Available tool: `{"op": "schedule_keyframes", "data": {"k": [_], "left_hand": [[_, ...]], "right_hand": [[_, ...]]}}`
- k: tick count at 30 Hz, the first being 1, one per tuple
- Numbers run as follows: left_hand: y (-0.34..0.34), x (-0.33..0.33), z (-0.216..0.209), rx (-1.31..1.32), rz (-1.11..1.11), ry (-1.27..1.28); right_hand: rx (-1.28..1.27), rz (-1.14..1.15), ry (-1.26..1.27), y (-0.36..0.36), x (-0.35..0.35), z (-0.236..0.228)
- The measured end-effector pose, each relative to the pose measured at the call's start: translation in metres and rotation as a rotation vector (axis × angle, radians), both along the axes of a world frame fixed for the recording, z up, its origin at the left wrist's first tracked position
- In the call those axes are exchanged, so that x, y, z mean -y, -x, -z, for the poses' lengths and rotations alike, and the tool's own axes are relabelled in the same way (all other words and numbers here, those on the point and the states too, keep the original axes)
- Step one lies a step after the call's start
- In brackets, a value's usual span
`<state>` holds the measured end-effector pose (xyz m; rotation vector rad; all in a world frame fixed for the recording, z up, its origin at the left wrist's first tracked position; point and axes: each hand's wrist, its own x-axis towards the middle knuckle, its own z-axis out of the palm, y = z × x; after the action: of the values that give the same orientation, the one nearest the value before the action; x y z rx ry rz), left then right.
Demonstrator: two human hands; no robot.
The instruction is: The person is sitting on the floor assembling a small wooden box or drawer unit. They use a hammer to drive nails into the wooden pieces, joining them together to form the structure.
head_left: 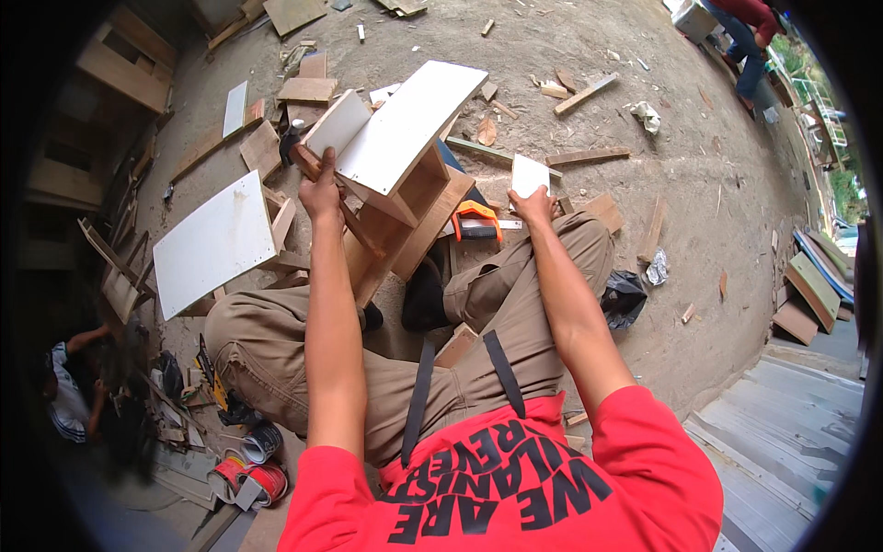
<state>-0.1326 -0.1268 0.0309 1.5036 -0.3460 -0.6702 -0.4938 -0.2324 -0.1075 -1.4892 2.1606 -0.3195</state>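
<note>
My left hand (320,191) is closed around the wooden handle of a hammer (363,233), whose dark head rises beyond my fingers. It is beside a wooden box frame (423,189) topped by a long white panel (418,115), with a smaller white panel (338,124) standing at its left. In my right hand (533,206), above my right knee, is a small white board (531,173) gripped by its near edge. Between the box frame and that knee lies a tool with an orange and black handle (476,223); its full shape is partly hidden.
Another white-topped wooden piece (216,241) stands at my left. Wood strips (589,155) and offcuts litter the dirt floor. Red cans (262,485) sit at lower left, corrugated metal sheets (782,451) at lower right. One person (74,391) is at far left, another (750,51) at top right.
</note>
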Motion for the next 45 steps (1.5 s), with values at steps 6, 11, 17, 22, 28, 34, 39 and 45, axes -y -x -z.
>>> {"op": "schedule_keyframes", "data": {"k": [6,11,17,22,28,34,39,45], "left_hand": [[-0.008,-0.001,0.003,-0.014,-0.016,-0.014],[-0.002,0.003,-0.005,-0.029,-0.006,-0.018],[0.023,0.019,-0.011,0.021,0.094,-0.042],[0.011,-0.031,-0.005,0.042,-0.03,-0.091],[0.003,-0.049,-0.018,0.052,-0.122,0.001],[-0.034,-0.075,-0.028,0.034,-0.225,0.073],[-0.054,-0.089,-0.019,0.015,-0.301,0.004],[-0.07,-0.122,0.0,-0.057,-0.575,-0.007]], "right_hand": [[0.363,-0.149,0.234,-0.019,0.003,0.005],[0.673,-0.102,-0.082,-0.092,-0.025,0.06],[0.69,0.12,0.166,-0.111,-0.023,0.11],[1.243,-0.042,-0.408,-0.115,-0.059,0.058],[1.344,-0.104,-0.527,-0.127,-0.065,0.047],[1.109,-0.175,-0.491,-0.18,-0.047,0.031],[0.898,-0.287,-0.326,-0.206,-0.011,0.055],[0.761,-0.496,-0.28,-0.22,0.009,0.035]]}}
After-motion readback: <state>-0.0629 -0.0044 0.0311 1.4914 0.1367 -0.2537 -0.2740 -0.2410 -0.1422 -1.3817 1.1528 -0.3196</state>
